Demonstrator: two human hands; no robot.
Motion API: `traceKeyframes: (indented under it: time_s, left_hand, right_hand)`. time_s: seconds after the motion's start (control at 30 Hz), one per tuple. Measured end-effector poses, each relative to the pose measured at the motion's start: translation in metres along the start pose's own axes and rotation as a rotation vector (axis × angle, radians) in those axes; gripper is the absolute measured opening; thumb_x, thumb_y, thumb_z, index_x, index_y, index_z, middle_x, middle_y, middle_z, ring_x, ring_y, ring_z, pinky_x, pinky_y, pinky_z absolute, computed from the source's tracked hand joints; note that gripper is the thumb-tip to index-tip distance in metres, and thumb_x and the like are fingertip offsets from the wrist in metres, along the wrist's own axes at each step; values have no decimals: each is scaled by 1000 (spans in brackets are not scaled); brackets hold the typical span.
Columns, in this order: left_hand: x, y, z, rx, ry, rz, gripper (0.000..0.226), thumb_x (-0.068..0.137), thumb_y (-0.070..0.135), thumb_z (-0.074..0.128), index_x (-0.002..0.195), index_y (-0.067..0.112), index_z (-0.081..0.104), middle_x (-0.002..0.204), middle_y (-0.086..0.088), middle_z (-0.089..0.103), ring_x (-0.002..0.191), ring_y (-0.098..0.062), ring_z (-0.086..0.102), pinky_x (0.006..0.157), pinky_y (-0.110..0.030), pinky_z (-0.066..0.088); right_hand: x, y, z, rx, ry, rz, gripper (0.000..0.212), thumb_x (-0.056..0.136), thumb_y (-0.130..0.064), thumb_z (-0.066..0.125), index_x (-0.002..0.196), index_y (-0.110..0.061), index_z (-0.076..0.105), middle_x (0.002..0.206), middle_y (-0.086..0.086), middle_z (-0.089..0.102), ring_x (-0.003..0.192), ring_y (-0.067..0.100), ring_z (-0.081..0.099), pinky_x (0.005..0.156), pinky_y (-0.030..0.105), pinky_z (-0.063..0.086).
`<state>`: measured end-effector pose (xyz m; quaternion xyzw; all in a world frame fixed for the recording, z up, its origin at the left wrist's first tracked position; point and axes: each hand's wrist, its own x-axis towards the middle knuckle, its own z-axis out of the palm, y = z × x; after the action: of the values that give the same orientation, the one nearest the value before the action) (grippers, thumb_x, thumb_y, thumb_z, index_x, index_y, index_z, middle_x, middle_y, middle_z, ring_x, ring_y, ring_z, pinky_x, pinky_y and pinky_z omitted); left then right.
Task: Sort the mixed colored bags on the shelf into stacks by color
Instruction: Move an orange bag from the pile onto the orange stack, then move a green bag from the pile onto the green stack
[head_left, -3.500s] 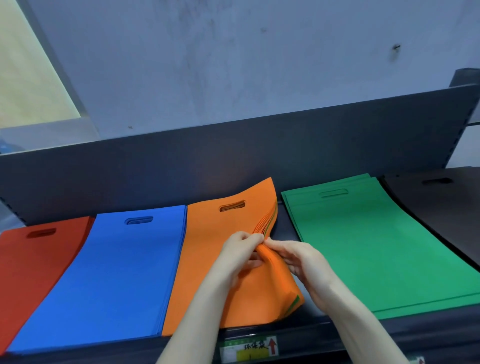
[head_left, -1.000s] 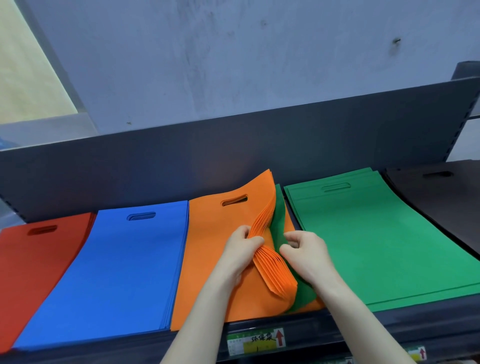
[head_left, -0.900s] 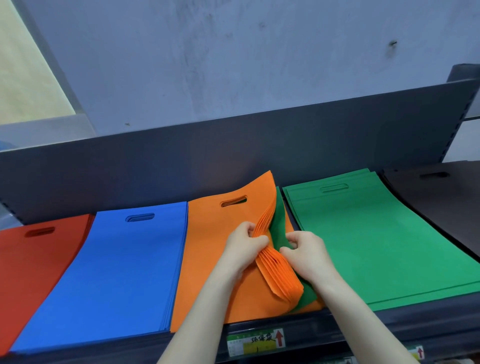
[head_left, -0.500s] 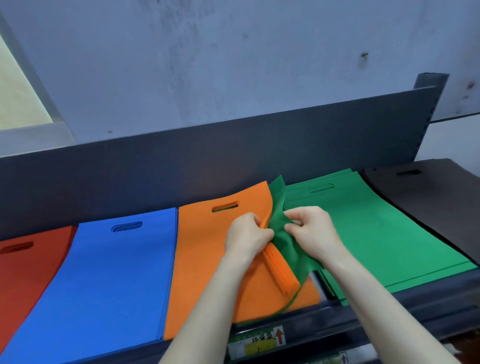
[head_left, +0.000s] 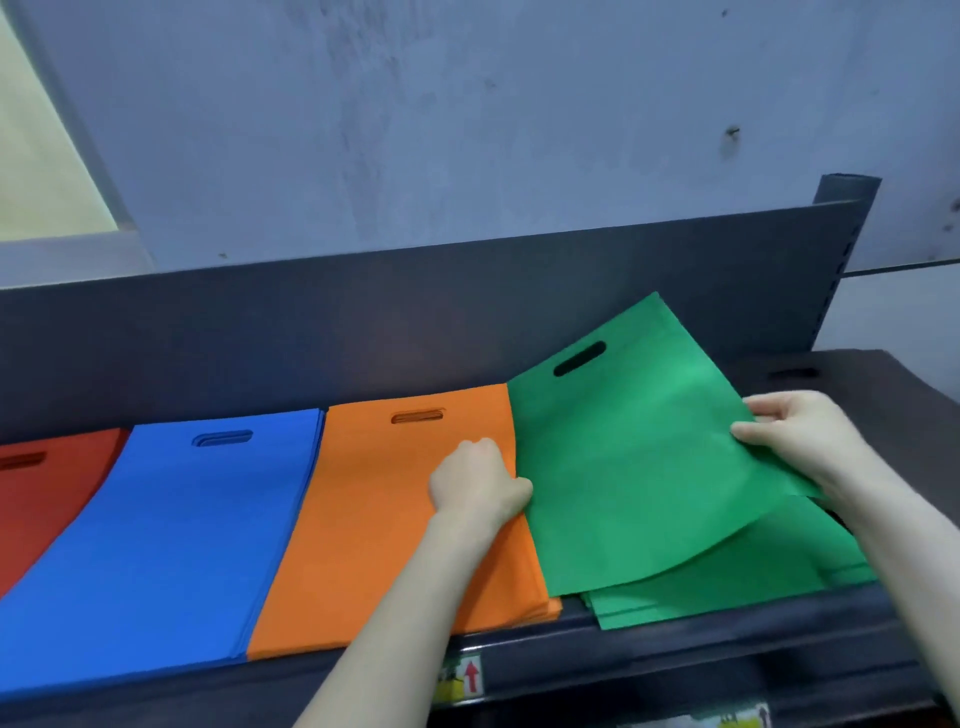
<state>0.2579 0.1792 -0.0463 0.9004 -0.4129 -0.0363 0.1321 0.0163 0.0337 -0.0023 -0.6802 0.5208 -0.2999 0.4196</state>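
**A:** Why does the shelf carry the bags in a row like this?

**B:** Each color has its own pile, side by side from the left end: the red stack, the blue stack, the orange stack, the green stack, and a dark stack at the right end. All handle holes point to the back wall, so I think one look is enough to check a color.

**A:** And the green bag, where is it?

**B:** It is held up and tilted above the green stack. Its handle end is toward the back wall, and its left edge is at the border with the orange stack. I judge that it belongs on the green stack and will be laid on top.

**A:** Why two hands for one thin bag?

**B:** The cloth is soft, and its front edge sags. The right hand has its grip clamped on the right edge, thumb on top. The left hand lies with curled fingers on the orange stack, just at the bag's left edge. Perhaps it presses that stack flat. Whether its grip closes on the bag, I cannot tell.
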Motion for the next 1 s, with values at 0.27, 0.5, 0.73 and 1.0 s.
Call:
traceKeyframes:
  time_s: [0.27,0.5,0.73,1.0]
  left_hand:
    - [-16,29,19,221,42,-173,47,86,52,53,115,16,60,118,-7,54,109,-29,54,80,-34,45]
    - [-40,67,37,25,252,-94,25,94,28,48,109,19,66,108,-1,61,100,-23,57,72,-33,45]
    - [-48,88,50,60,177,-165,16,93,14,47,87,9,60,96,-7,60,79,-24,54,61,-35,44]
    - [-43,82,52,-107,74,-225,17,92,20,49,102,10,59,92,-1,61,78,-21,56,62,-32,47]
  right_hand:
    - [46,63,-9,-111,-74,-13,39,78,4,67,117,-2,65,103,14,70,77,19,63,75,31,50]
    - [63,87,-30,-178,-166,-68,34,73,0,67,104,-11,73,83,2,73,78,17,69,75,31,54]
    - [62,90,-35,-370,-151,-264,34,72,-13,69,106,-13,71,99,2,73,100,21,65,82,34,52]
    - [52,96,-32,-520,-100,-321,34,79,-16,64,114,-17,67,108,3,70,104,28,60,78,32,47]
